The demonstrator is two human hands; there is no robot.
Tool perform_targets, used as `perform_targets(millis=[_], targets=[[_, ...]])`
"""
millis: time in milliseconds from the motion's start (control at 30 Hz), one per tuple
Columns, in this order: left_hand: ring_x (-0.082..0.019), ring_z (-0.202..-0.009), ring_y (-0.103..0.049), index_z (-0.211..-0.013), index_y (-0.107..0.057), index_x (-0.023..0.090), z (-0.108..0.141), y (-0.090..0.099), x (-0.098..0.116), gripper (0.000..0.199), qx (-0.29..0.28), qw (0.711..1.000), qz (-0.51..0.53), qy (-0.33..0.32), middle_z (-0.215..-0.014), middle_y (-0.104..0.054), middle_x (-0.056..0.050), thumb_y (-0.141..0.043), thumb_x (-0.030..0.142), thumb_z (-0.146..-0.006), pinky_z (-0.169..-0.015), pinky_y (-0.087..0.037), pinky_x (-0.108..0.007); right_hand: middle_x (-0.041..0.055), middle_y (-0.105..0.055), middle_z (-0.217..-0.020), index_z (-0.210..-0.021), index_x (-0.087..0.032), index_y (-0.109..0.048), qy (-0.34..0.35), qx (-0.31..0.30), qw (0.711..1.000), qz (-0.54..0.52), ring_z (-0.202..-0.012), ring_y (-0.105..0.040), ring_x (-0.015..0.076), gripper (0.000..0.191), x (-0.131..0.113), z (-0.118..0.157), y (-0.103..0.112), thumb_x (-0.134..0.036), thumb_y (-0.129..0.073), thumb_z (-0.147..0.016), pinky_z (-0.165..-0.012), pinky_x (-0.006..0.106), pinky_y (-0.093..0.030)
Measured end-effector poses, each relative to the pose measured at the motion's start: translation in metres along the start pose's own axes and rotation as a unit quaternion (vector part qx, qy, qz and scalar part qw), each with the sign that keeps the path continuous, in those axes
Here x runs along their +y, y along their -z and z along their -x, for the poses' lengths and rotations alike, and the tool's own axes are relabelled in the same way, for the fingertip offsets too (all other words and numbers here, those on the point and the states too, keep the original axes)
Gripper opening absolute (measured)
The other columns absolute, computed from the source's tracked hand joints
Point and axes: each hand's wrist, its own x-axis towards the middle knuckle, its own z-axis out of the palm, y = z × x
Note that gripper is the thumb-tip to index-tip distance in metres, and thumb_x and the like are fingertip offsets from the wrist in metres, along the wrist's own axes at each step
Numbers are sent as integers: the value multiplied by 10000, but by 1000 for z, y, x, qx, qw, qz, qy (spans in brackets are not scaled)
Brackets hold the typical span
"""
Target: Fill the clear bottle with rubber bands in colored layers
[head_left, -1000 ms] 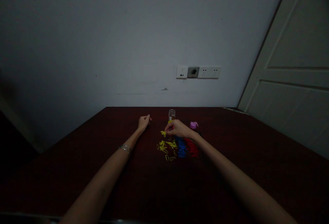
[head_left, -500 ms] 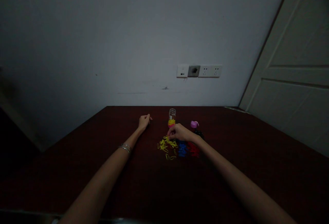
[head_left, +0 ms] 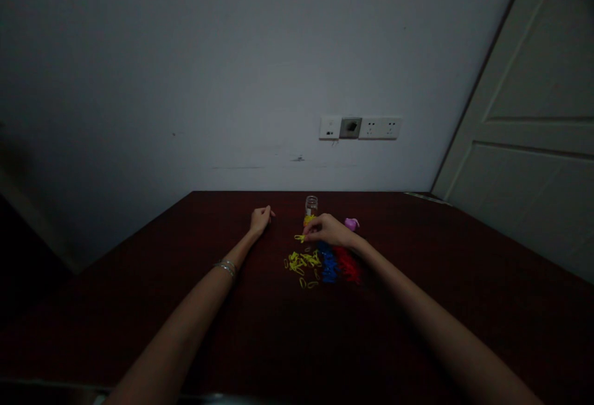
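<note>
My right hand [head_left: 323,229] pinches a few yellow rubber bands [head_left: 300,238] between thumb and fingertips, held just above the table. Right behind it stands an open glass jar [head_left: 311,205] with yellow bands inside; my hand hides its lower part. Below the hand lies a loose pile of yellow rubber bands [head_left: 297,262], with several strays around it. To the pile's right are a blue heap [head_left: 329,267] and a red heap [head_left: 348,265], the latter partly behind my forearm. My left hand [head_left: 261,220] rests on the table left of the jar, its fingers curled closed.
A pink lid-like piece [head_left: 351,224] sits on the dark red-brown table [head_left: 260,330], right of the jar. The table's back edge meets a pale wall [head_left: 232,83] carrying a row of sockets [head_left: 360,128]. A white panelled door [head_left: 533,145] is at the right.
My right hand has risen off the yellow pile toward the jar, with yellow rubber bands now showing at its fingertips. My left hand has stayed in place.
</note>
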Motion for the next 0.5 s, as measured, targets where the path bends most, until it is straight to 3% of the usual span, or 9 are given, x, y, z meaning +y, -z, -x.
perform_targets(millis=[300, 500], targets=[[-107, -408, -424, -577, -607, 137, -4, -2, -5, 419, 0, 1000, -11, 3, -391, -437, 20, -374, 426, -770, -491, -332, -225, 55, -677, -773, -799, -136, -700, -12, 81, 996, -39, -699, -588, 147, 241, -25, -12, 51, -332, -654, -666, -648, 272, -448], [-103, -399, -412, -574, -603, 135, -5, -2, -6, 426, -7, 1000, -9, 2, -390, -432, 22, -371, 435, -769, -485, -326, -223, 57, -682, -734, -756, -107, -698, -17, 98, 994, 49, -691, -586, 143, 216, -29, -26, 86, -287, -628, -659, -645, 243, -437]])
